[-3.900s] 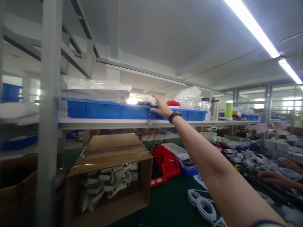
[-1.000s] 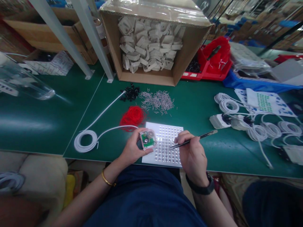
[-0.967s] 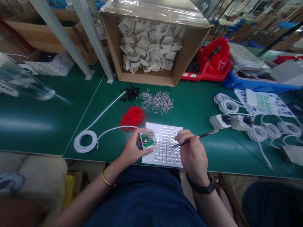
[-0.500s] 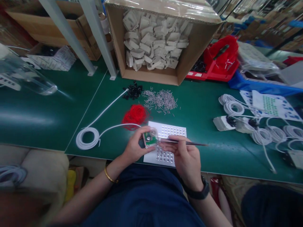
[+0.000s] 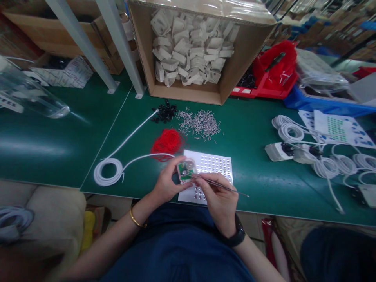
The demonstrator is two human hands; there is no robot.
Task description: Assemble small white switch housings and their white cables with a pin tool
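My left hand grips a small pale housing with a green circuit board inside, tilted above the bench. A round metallic disc shows on the board. From the housing's left side a white cable runs to a coil. In my right hand are slim metal tweezers, pinched between thumb and fingers. Their tips reach over the board; whether they touch it I cannot tell. Beneath both hands lies a white sheet with rows of small shiny round pieces, partly covered by my right hand.
Red thread-like wire, black parts and small metal pins lie ahead. Behind them stands a carton of white housings. Coiled cables with housings are at right, near red and blue bins.
My right hand has shifted left and slightly down, and the tweezers' tips now reach over the board. The left hand with the housing has stayed almost still.
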